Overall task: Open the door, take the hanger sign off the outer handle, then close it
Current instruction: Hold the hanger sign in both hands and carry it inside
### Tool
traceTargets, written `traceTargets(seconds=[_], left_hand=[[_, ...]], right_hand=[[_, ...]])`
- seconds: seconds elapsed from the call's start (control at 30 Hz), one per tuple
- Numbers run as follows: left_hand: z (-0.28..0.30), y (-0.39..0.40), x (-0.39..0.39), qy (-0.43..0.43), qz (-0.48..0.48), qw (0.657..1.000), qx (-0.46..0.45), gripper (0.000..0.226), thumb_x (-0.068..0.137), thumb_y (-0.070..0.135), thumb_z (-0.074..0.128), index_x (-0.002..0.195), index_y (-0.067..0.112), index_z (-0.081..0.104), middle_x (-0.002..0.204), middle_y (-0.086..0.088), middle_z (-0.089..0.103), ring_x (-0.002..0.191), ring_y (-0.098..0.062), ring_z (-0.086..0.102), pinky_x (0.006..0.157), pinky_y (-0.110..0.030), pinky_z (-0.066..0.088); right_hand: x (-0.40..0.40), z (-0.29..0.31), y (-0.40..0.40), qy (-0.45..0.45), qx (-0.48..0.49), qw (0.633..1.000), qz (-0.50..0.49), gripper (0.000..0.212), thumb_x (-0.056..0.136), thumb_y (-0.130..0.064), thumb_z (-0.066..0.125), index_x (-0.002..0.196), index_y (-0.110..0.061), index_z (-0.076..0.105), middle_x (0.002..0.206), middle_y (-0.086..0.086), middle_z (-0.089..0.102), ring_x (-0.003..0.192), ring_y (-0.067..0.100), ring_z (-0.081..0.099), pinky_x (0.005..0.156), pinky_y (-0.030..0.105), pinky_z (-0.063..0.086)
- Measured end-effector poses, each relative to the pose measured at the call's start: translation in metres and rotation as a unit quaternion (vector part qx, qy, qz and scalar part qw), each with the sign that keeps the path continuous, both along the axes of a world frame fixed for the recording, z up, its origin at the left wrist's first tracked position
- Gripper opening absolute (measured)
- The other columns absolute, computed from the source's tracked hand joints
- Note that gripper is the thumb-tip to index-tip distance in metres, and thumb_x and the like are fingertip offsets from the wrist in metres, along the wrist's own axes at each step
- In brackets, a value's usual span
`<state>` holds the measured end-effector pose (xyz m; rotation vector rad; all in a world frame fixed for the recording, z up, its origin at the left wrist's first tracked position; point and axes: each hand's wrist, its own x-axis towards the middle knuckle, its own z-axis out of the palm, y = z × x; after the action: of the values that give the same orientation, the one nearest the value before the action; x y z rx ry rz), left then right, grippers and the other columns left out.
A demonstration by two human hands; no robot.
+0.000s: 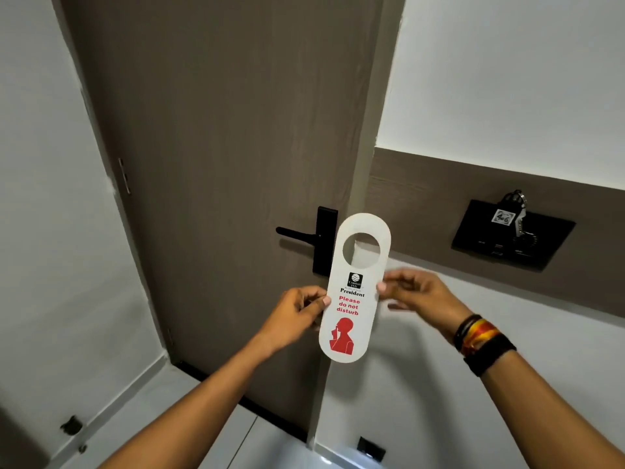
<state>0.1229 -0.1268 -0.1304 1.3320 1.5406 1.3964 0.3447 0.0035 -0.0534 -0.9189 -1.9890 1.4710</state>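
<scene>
Holding white hanger sign point(351, 299), red "Please do not disturb", upright.

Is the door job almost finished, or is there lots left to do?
Nearly finished, it looks like. The white oval "Please do not disturb" hanger sign is off any handle: the left hand and right hand pinch its edges in front of the brown wooden door. The door appears shut against its frame, with the black lever handle free. If it is latched, nothing is left except putting the sign somewhere.
</scene>
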Motion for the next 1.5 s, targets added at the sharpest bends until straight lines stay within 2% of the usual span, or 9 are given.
traceTargets(seconds=[0.13,0.23,0.63,0.77,0.97,1.07,1.17,1.3,1.5], left_hand=[[-0.023,0.019,0.028,0.001,-0.035,0.999,-0.031,0.023,0.106,0.02,0.058,0.109,0.002,0.073,0.105,-0.007,0.083,0.088,-0.013,0.079,0.074,-0.027,0.064],[-0.036,0.037,0.067,0.013,-0.059,0.997,-0.053,0.022,0.106,0.019,0.058,0.106,0.004,0.074,0.103,-0.011,0.082,0.088,-0.026,0.079,0.072,-0.034,0.066],[-0.071,0.115,0.351,0.051,-0.218,0.971,-0.09,0.018,0.103,0.017,0.064,0.114,0.019,0.078,0.107,0.004,0.082,0.091,-0.011,0.079,0.069,-0.025,0.066],[-0.101,0.14,0.475,0.061,-0.282,0.95,-0.117,0.017,0.102,0.017,0.065,0.112,0.018,0.078,0.108,0.002,0.082,0.092,-0.012,0.079,0.073,-0.027,0.067],[-0.149,0.163,0.658,0.049,-0.348,0.919,-0.178,0.016,0.1,0.018,0.068,0.113,0.016,0.078,0.112,-0.002,0.081,0.091,-0.015,0.079,0.072,-0.022,0.065],[-0.169,0.173,0.725,0.042,-0.352,0.91,-0.217,0.016,0.099,0.016,0.069,0.111,0.009,0.077,0.105,-0.009,0.081,0.075,-0.02,0.079,0.065,-0.024,0.063],[-0.187,0.179,0.776,0.013,-0.329,0.902,-0.278,0.01,0.098,0.013,0.069,0.105,0.007,0.074,0.102,-0.014,0.079,0.066,-0.02,0.074,0.064,-0.034,0.066],[-0.209,0.188,0.823,-0.023,-0.291,0.885,-0.363,0.02,0.098,0.016,0.071,0.113,0.004,0.073,0.116,-0.017,0.079,0.092,-0.036,0.08,0.083,-0.051,0.067],[-0.226,0.204,0.854,-0.009,-0.242,0.899,-0.365,0.019,0.097,0.026,0.073,0.112,0.016,0.074,0.124,-0.008,0.078,0.097,-0.031,0.081,0.083,-0.048,0.068]], right_hand=[[0.039,-0.042,0.002,-0.046,-0.014,0.998,-0.036,0.016,0.093,-0.009,0.073,0.105,0.001,0.076,0.102,0.02,0.08,0.09,0.032,0.077,0.091,0.048,0.061],[0.083,-0.056,0.007,-0.061,-0.015,0.995,-0.071,0.013,0.093,-0.008,0.073,0.102,-0.001,0.077,0.102,0.021,0.079,0.082,0.022,0.076,0.081,0.039,0.064],[0.385,-0.117,0.006,-0.067,-0.093,0.958,-0.263,0.005,0.092,-0.008,0.073,0.095,-0.007,0.078,0.08,0.003,0.08,0.073,0.012,0.076,0.07,0.028,0.062],[0.505,-0.145,-0.008,-0.056,-0.126,0.927,-0.347,0.011,0.091,-0.004,0.074,0.084,-0.012,0.076,0.07,-0.001,0.079,0.065,0.016,0.075,0.065,0.032,0.06],[0.67,-0.195,-0.026,-0.089,-0.168,0.864,-0.466,0.014,0.093,-0.013,0.074,0.105,-0.008,0.076,0.088,0.016,0.08,0.078,0.034,0.078,0.069,0.04,0.066],[0.722,-0.209,-0.026,-0.066,-0.185,0.832,-0.519,0.013,0.092,-0.008,0.073,0.104,-0.002,0.074,0.09,0.016,0.076,0.067,0.022,0.076,0.057,0.029,0.062],[0.759,-0.225,-0.016,-0.037,-0.218,0.797,-0.562,0.015,0.09,-0.009,0.076,0.101,0.0,0.073,0.091,0.018,0.074,0.074,0.028,0.071,0.068,0.037,0.061],[0.786,-0.25,0.011,-0.011,-0.26,0.762,-0.594,0.008,0.089,-0.004,0.076,0.094,-0.007,0.07,0.1,0.016,0.073,0.08,0.028,0.072,0.082,0.048,0.058],[0.804,-0.282,0.057,-0.054,-0.27,0.736,-0.619,0.007,0.093,-0.008,0.073,0.092,-0.012,0.067,0.106,0.019,0.076,0.092,0.042,0.074,0.083,0.056,0.062]])
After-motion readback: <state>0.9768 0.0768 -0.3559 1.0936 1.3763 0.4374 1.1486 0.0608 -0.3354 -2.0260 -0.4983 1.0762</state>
